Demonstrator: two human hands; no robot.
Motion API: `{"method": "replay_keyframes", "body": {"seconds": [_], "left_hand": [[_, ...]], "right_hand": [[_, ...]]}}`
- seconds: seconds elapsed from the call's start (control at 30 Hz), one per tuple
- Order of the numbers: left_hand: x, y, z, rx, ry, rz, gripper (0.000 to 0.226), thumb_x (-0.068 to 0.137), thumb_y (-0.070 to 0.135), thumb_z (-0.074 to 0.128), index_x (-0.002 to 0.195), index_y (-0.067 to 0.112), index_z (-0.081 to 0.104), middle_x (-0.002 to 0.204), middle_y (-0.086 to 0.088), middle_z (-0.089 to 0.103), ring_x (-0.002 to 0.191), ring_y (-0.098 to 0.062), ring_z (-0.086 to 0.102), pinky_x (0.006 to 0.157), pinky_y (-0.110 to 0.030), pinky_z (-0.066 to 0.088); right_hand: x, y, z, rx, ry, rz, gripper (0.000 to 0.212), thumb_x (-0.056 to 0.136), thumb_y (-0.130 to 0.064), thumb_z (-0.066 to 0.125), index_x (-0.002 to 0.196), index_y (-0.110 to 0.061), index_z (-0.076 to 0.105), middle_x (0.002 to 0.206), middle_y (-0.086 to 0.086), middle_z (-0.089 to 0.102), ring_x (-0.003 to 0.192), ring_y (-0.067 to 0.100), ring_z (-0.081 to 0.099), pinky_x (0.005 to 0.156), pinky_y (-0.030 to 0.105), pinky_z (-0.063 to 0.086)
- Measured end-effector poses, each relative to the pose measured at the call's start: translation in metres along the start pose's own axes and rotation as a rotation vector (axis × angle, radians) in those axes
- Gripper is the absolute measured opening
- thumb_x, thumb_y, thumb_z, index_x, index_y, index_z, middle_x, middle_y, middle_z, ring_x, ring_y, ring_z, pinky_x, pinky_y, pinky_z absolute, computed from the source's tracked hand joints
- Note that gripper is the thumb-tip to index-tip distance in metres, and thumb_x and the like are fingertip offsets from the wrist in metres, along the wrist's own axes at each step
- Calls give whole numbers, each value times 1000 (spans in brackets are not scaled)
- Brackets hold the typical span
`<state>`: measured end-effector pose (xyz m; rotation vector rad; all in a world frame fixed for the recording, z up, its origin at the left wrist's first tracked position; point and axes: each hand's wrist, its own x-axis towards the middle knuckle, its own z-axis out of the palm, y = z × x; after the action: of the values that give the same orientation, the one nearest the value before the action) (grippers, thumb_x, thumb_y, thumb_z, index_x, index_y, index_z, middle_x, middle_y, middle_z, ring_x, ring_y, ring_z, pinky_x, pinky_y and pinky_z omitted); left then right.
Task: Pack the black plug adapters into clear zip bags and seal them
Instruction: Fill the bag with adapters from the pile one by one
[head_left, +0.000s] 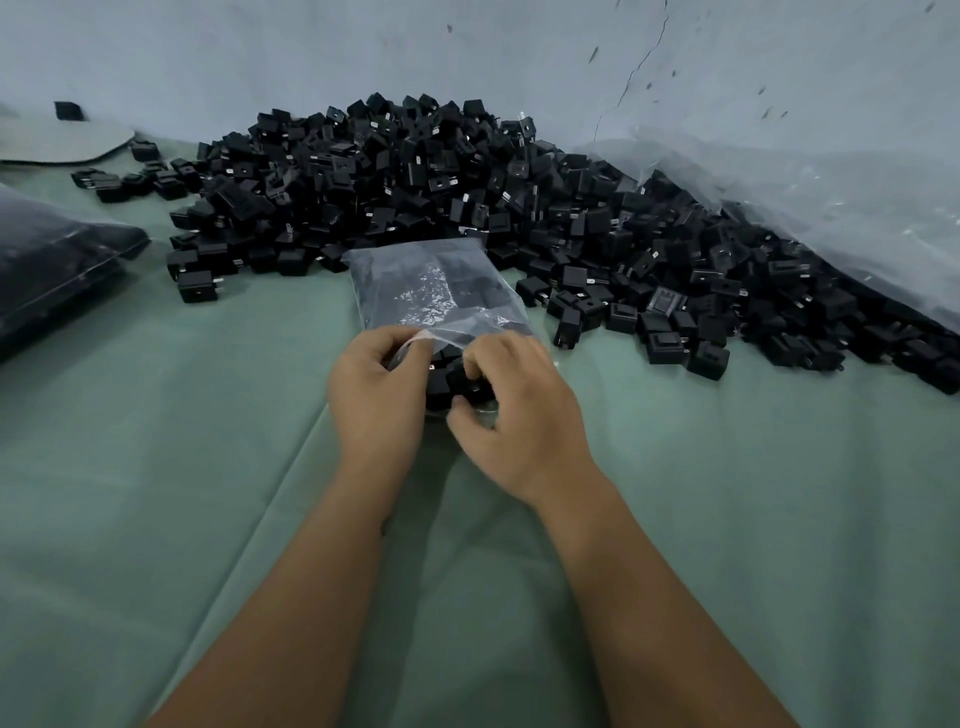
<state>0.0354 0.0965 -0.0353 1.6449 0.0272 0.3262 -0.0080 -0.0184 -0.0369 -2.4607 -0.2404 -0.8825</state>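
Risk noted at the bag (436, 291) mouth: adapters (452, 379) bunched at the opening between both hands, likely to spill onto the cloth (156, 493) if the film slips or the mouth tilts down. Further risk: a body or a metal prong caught across the zip track, preventing a full seal; thin film liable to snag or puncture on prongs. Left hand (376, 395) curled, pinching the near lip of the bag. Right hand (514, 410) curled, fingers at the mouth over the adapters, apparently gripping film and pressing contents in; exact grip not clear. Seal judged not yet made. Bag: clear, glossy, crinkled, flat rectangular pouch, partly filled, lying on the cloth just in front of the pile (467, 197), mouth toward the person. Pile: many small matte black boxy plugs with short bright prongs, loosely heaped against the wall (467, 47). Right of the pile, a large sheet (805, 197) of cloudy plastic, rumpled. Left of the pile, a dark filled pack (57, 275), glossy. Cloth: green, soft, creased in long folds. Wall: pale, cracked, speckled.
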Motion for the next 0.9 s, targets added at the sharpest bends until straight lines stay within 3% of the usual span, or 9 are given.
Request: {"method": "replay_keyframes", "body": {"seconds": [0.13, 0.27, 0.53, 0.73, 0.9], "left_hand": [[1, -3, 0, -30, -8, 22, 10, 86, 21, 65, 84, 27, 73, 85, 2, 72, 78, -13, 68, 74, -40, 59], [1, -4, 1, -27, -19, 57, 9, 86, 22, 66, 85, 28, 73, 89, 3, 72, 84, -13, 68, 80, -41, 58], [-1, -5, 2, 129, -38, 215, 14, 84, 28, 60, 89, 30, 73, 91, 13, 68, 95, -18, 63, 84, -45, 53], [1, -7, 2, 81, -16, 203, 13, 83, 28, 60, 87, 31, 72, 90, 12, 69, 96, -19, 64, 85, -46, 53], [0, -6, 4, 72, -23, 204, 14, 80, 31, 59, 86, 31, 72, 89, 12, 68, 95, -20, 64, 85, -47, 52]], "right_hand": [[1, 0, 6, -78, -133, -23, 23, 80, -18, 60, 103, -16, 58, 107, -2, 57, 100, 18, 48, 74, 33, 48], [4, 1, 9, -168, -286, 8, 42, 86, -24, 55, 128, -20, 53, 123, 0, 52, 113, 21, 45, 95, 34, 40], [0, -9, 16, -226, -222, 101, 38, 92, -33, 50, 130, -29, 51, 119, 5, 41, 111, 21, 38, 96, 30, 35], [0, -2, 16, -226, -282, 128, 44, 95, -38, 43, 140, -38, 43, 132, 5, 45, 124, 27, 36, 108, 34, 26], [3, -4, 18, -262, -239, 197, 40, 94, -41, 43, 134, -43, 48, 115, 7, 46, 113, 27, 38, 104, 36, 30]]}}
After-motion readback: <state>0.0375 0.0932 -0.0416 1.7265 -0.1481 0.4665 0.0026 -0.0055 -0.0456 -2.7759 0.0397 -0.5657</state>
